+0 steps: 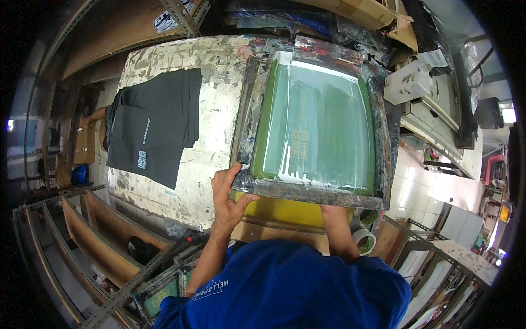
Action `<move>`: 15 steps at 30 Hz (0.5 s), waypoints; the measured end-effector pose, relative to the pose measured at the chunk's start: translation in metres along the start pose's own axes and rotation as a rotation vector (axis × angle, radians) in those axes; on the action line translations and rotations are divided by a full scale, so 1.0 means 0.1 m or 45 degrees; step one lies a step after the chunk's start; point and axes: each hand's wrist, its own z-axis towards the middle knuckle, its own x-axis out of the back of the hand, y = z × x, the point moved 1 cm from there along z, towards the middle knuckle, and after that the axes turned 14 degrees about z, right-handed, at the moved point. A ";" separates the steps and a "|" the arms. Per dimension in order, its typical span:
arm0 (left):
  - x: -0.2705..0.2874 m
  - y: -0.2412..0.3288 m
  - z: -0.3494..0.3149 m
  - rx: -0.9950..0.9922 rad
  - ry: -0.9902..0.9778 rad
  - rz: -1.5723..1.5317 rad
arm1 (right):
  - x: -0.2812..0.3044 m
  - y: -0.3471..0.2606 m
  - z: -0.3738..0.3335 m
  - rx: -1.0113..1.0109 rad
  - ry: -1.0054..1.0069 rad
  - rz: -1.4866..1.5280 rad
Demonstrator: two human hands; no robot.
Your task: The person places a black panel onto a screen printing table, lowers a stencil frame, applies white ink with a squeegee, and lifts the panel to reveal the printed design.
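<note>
One paint-spattered table (216,109) amid shelves (104,236); left fingers (225,176) grip screen frame (312,192); right fingers hidden, state unclear.

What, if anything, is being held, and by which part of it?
The left hand holds the screen frame at its near left corner. The right hand is hidden beneath it; its hold cannot be told.
</note>
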 end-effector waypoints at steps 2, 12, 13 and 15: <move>0.00 0.01 0.00 -0.017 0.003 -0.027 | 0.00 -0.11 0.18 0.000 -0.002 0.000; -0.13 -0.06 -0.03 -0.050 0.121 -0.071 | -0.07 -0.14 -0.23 -0.479 -0.512 0.437; -0.13 -0.05 -0.02 -0.059 0.163 -0.083 | -0.05 -0.16 -0.44 -0.608 -0.619 0.476; -0.11 -0.03 -0.01 -0.053 0.198 -0.111 | 0.02 -0.28 -0.85 -0.689 -0.760 0.360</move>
